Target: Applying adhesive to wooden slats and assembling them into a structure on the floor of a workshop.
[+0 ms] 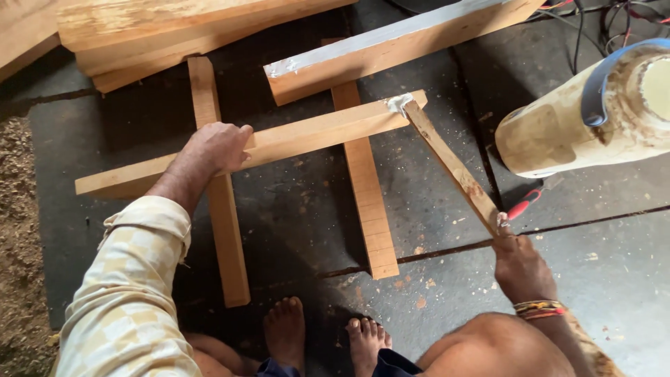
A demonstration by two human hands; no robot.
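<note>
Wooden batten (279,143), glue-daubed end, pinned under left hand (220,148); right hand (520,262) grips thin spreading stick (453,167); concrete floor (614,279).

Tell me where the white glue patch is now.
In the head view, the white glue patch sits upper centre, on the right end of the long wooden plank, under the thin stick's tip.

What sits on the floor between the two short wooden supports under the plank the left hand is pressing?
Between the left support and the right support the head view shows only bare dark floor, crossed above by the plank.
</note>
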